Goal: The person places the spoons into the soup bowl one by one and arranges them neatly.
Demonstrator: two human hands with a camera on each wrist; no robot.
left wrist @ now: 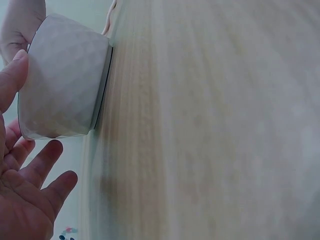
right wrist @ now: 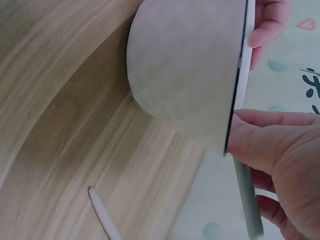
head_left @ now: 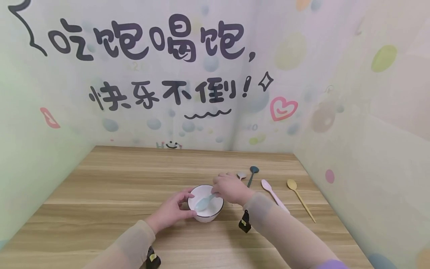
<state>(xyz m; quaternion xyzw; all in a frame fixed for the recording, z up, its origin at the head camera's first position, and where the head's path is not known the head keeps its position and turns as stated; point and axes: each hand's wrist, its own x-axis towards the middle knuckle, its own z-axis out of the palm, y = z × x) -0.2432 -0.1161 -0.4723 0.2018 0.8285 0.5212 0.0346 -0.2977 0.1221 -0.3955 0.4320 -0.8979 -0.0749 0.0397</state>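
Observation:
In the head view a white bowl (head_left: 205,219) with a dark rim stands upright on the wooden table. My left hand (head_left: 173,210) holds its left side, thumb and fingers spread around the wall near the rim. A pale blue spoon (head_left: 203,204) slants into the bowl, head down inside. My right hand (head_left: 232,189) pinches its handle above the right rim. From the right wrist the handle (right wrist: 247,200) appears between thumb and fingers, its head hidden behind the bowl wall (right wrist: 185,70). The left wrist view shows the faceted bowl (left wrist: 65,80) with my left fingers (left wrist: 45,162) beside it.
Right of the bowl lie a grey spoon (head_left: 241,174) partly behind my right hand, a dark teal spoon (head_left: 254,170), a pink spoon (head_left: 267,185) and a yellow spoon (head_left: 292,184). Printed walls enclose the table (head_left: 134,168) at the back and both sides.

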